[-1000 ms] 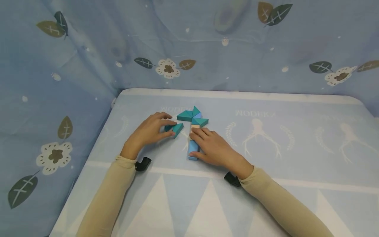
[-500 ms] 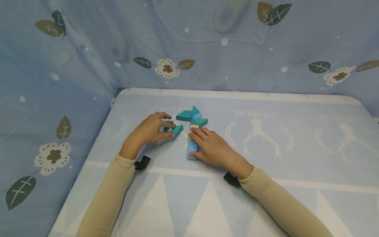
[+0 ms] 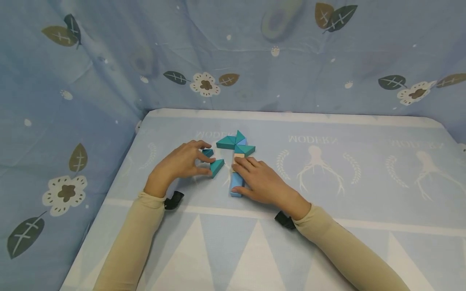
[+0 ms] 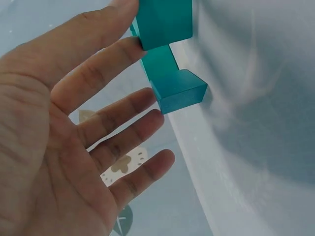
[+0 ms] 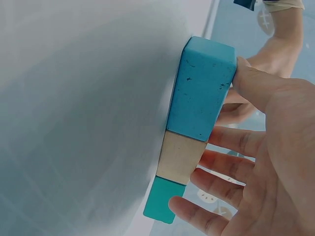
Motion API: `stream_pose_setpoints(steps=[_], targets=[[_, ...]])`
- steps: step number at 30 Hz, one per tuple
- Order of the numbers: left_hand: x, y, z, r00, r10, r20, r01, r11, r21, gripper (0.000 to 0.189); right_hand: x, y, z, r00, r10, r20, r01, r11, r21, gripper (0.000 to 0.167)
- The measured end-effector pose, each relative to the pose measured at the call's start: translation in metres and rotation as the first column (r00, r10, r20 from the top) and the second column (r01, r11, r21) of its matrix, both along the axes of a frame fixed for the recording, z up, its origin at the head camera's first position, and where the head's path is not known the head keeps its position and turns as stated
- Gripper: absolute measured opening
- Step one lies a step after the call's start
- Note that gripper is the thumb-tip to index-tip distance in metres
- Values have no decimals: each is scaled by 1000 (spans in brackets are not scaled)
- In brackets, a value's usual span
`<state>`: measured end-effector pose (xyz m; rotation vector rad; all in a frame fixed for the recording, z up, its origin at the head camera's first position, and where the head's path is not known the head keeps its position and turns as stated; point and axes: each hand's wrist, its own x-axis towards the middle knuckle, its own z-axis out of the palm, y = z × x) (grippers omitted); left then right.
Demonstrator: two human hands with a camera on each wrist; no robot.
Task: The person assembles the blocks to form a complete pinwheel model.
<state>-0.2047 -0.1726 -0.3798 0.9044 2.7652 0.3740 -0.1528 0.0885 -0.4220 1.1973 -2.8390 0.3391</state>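
My left hand (image 3: 178,163) pinches one end of a green triangular block (image 3: 217,167) between thumb and index finger. Beyond its index finger lies a darker teal block (image 3: 208,152), partly hidden; in the left wrist view two blocks show by the fingertips. My right hand (image 3: 263,182) rests fairly straight fingers along a column of blocks: a blue rectangular block (image 5: 202,91), a tan block (image 5: 181,156) and a green one (image 5: 165,199). Its thumb touches the blue block's near end. At the column's top, several green triangular blocks (image 3: 226,141) fan around a small blue triangle (image 3: 242,142).
A pale blue patterned cloth (image 3: 327,246) covers the table. Blue fabric (image 3: 255,72) with leaves and flowers hangs behind and at the left. Black wrist mounts (image 3: 174,200) show beneath both sleeves.
My left hand has drawn the green triangular block a little toward me, away from the darker teal block. My right hand and the column have stayed in place.
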Motion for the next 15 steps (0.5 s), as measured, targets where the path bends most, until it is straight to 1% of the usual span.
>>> stream_pose_setpoints(steps=[10, 15], targets=[[3, 5, 4, 1000, 13, -7, -13, 999, -38, 44, 0, 0, 0, 1000, -2, -5, 2, 1000, 0, 66], [4, 1, 8, 999, 25, -24, -26, 999, -46, 44, 1, 0, -1, 1000, 2, -15, -2, 1000, -8, 65]])
